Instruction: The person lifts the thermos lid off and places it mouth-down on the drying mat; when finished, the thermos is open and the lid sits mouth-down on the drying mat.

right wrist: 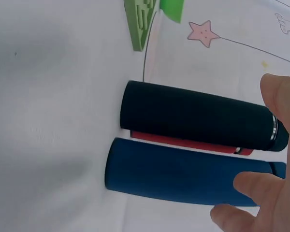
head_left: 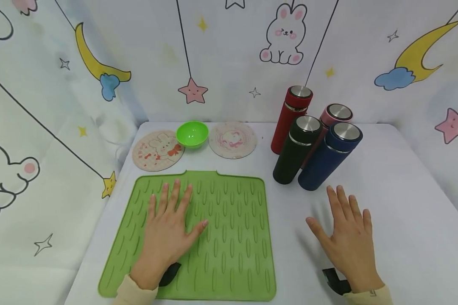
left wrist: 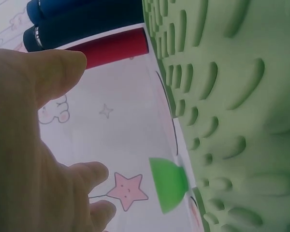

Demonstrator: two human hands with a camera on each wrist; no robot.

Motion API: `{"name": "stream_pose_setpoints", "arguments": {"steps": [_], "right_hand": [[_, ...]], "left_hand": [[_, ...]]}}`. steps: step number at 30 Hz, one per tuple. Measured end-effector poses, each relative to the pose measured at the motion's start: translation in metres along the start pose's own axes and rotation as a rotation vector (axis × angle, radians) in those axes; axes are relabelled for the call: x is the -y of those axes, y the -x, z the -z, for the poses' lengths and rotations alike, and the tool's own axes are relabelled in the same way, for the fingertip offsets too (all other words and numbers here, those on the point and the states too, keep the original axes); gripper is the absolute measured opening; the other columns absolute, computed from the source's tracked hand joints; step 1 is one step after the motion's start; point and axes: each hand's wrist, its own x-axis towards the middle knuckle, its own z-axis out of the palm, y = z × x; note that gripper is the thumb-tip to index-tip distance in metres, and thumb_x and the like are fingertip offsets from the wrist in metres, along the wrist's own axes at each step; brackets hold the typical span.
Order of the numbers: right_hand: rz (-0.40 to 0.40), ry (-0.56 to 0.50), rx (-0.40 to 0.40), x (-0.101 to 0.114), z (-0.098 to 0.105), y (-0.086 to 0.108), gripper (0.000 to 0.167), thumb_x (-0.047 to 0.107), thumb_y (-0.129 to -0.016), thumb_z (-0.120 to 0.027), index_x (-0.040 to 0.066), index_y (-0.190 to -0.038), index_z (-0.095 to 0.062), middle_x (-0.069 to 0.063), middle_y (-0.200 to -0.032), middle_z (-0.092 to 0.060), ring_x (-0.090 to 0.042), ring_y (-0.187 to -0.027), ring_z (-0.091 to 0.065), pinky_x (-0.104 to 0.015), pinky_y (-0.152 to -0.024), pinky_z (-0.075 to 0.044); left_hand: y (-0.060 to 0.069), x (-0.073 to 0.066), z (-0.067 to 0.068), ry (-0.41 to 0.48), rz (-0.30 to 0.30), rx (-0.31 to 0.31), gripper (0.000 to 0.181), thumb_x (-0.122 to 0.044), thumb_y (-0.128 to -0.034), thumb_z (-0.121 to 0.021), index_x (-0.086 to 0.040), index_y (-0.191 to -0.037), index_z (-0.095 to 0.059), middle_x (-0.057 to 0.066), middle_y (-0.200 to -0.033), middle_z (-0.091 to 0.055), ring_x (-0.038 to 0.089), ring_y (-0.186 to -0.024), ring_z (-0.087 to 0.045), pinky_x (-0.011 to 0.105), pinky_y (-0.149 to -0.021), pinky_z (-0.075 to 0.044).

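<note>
My left hand (head_left: pixel 168 233), fingers spread and straight, is over the left part of a green ridged mat (head_left: pixel 236 254); whether it touches the mat I cannot tell. To the right of the mat, my right hand (head_left: pixel 349 241) is held over the white table with its fingers extended, holding nothing. Nearest its fingertips stands a blue thermos bottle (head_left: pixel 324 161). Beside that are a dark green thermos bottle (head_left: pixel 295 152), a red one (head_left: pixel 290 118) and a pink one (head_left: pixel 337 112), partly hidden behind the others. All stand upright with steel-topped lids.
Behind the mat a bright green bowl (head_left: pixel 192 135) sits between two round printed coasters, a rabbit one (head_left: pixel 158 151) on the left and a pink one (head_left: pixel 233 140) on the right. A cartoon-printed curtain (head_left: pixel 229 55) hangs along the back and sides of the table (head_left: pixel 404 203).
</note>
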Motion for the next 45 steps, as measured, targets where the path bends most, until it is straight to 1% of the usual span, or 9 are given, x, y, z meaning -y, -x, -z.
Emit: {"name": "stream_pose_setpoints", "arguments": {"steps": [3, 7, 13, 19, 26, 31, 35, 42, 45], "right_hand": [[-0.021, 0.009, 0.002, -0.005, -0.001, -0.003, 0.093, 0.057, -0.096, -0.065, 0.021, -0.168, -0.019, -0.019, -0.173, -0.022, -0.054, -0.154, -0.024, -0.078, -0.124, -0.007], [-0.047, -0.003, -0.008, -0.017, -0.001, -0.017, 0.093, 0.055, -0.097, -0.064, 0.020, -0.168, -0.016, -0.019, -0.173, -0.020, -0.056, -0.154, -0.024, -0.080, -0.122, -0.008], [-0.104, -0.039, 0.037, -0.041, -0.012, -0.045, 0.092, 0.063, -0.100, -0.053, 0.019, -0.169, -0.010, -0.020, -0.174, -0.015, -0.058, -0.152, -0.023, -0.083, -0.118, -0.013], [-0.143, -0.179, 0.115, -0.053, -0.019, -0.079, 0.096, 0.064, -0.102, -0.050, 0.013, -0.169, -0.004, -0.024, -0.174, -0.010, -0.058, -0.153, -0.023, -0.082, -0.116, -0.022], [-0.140, -0.327, 0.168, -0.049, -0.018, -0.112, 0.107, 0.066, -0.096, -0.061, 0.015, -0.169, -0.001, -0.025, -0.173, -0.016, -0.054, -0.155, -0.024, -0.077, -0.118, -0.027], [-0.212, -0.371, 0.174, -0.040, -0.021, -0.118, 0.113, 0.068, -0.091, -0.066, 0.012, -0.168, -0.007, -0.027, -0.170, -0.024, -0.054, -0.152, -0.030, -0.076, -0.116, -0.033], [-0.260, -0.401, 0.106, -0.033, -0.023, -0.117, 0.108, 0.067, -0.090, -0.069, 0.008, -0.166, -0.020, -0.028, -0.164, -0.036, -0.053, -0.149, -0.039, -0.073, -0.115, -0.038], [-0.270, -0.477, 0.007, -0.028, -0.023, -0.114, 0.096, 0.060, -0.091, -0.073, 0.004, -0.159, -0.034, -0.026, -0.157, -0.049, -0.049, -0.143, -0.049, -0.068, -0.114, -0.044], [-0.278, -0.504, -0.011, -0.029, -0.021, -0.109, 0.093, 0.058, -0.090, -0.075, 0.004, -0.157, -0.037, -0.025, -0.154, -0.052, -0.050, -0.138, -0.054, -0.066, -0.111, -0.048]], "left_hand": [[0.001, 0.001, 0.001, 0.008, -0.001, -0.011, 0.096, -0.074, -0.0940, -0.052, -0.024, -0.168, -0.018, 0.010, -0.177, -0.007, 0.039, -0.164, -0.006, 0.066, -0.131, -0.010], [-0.003, 0.005, 0.003, 0.024, -0.002, -0.046, 0.094, -0.071, -0.0937, -0.055, -0.022, -0.167, -0.022, 0.012, -0.176, -0.013, 0.041, -0.163, -0.010, 0.067, -0.130, -0.011], [-0.004, 0.010, 0.003, 0.025, 0.024, -0.017, 0.094, -0.073, -0.0946, -0.053, -0.024, -0.168, -0.019, 0.012, -0.177, -0.009, 0.041, -0.163, -0.008, 0.067, -0.130, -0.009], [-0.003, 0.014, 0.003, 0.016, 0.044, 0.008, 0.094, -0.073, -0.0956, -0.051, -0.021, -0.168, -0.021, 0.013, -0.177, -0.008, 0.042, -0.163, -0.008, 0.068, -0.130, -0.009], [-0.001, 0.017, 0.001, 0.038, 0.067, 0.015, 0.094, -0.075, -0.0955, -0.050, -0.021, -0.167, -0.023, 0.014, -0.177, -0.008, 0.041, -0.164, -0.003, 0.068, -0.130, -0.007], [0.001, 0.018, 0.000, 0.048, 0.068, 0.005, 0.094, -0.076, -0.0954, -0.049, -0.021, -0.167, -0.024, 0.014, -0.176, -0.010, 0.042, -0.163, -0.004, 0.069, -0.129, -0.009], [0.000, 0.016, 0.000, 0.049, 0.060, -0.007, 0.093, -0.076, -0.0960, -0.048, -0.021, -0.167, -0.023, 0.013, -0.176, -0.009, 0.043, -0.163, -0.006, 0.069, -0.129, -0.009], [-0.004, 0.006, 0.004, 0.073, 0.048, 0.002, 0.092, -0.074, -0.0970, -0.047, -0.022, -0.168, -0.021, 0.012, -0.177, -0.008, 0.044, -0.163, -0.006, 0.070, -0.129, -0.010], [-0.005, 0.000, 0.005, 0.119, 0.012, -0.036, 0.090, -0.070, -0.0980, -0.051, -0.018, -0.167, -0.024, 0.011, -0.177, -0.011, 0.043, -0.163, -0.009, 0.068, -0.129, -0.015]]}}
